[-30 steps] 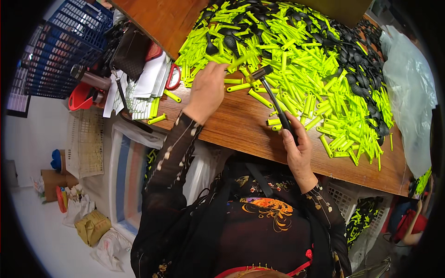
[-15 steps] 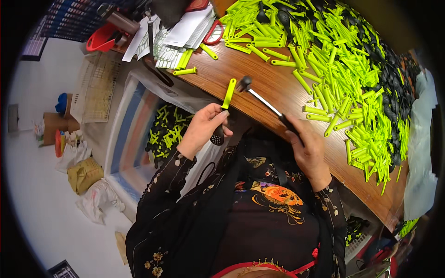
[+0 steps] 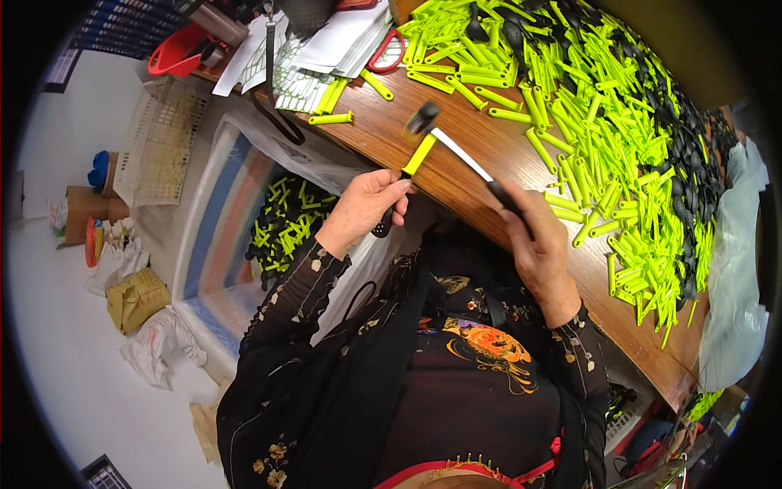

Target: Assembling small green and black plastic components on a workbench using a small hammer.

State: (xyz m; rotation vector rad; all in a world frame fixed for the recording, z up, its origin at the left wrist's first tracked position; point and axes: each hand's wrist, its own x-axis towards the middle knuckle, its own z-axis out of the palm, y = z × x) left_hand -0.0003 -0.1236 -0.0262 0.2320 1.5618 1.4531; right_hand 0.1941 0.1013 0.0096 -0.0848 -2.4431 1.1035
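Our left grip (image 3: pixel 372 202) pinches a lime-handled black utensil (image 3: pixel 419 156), perforated end (image 3: pixel 381 227) below it; right grip (image 3: pixel 533 244) wraps a shiny-shafted hammer (image 3: pixel 463 155).

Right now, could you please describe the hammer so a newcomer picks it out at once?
Look at the brown wooden table and follow its near edge. By that edge, the right hand grips the hammer by its black end. Its shiny silver shaft and dark head set it apart from the green handles nearby.
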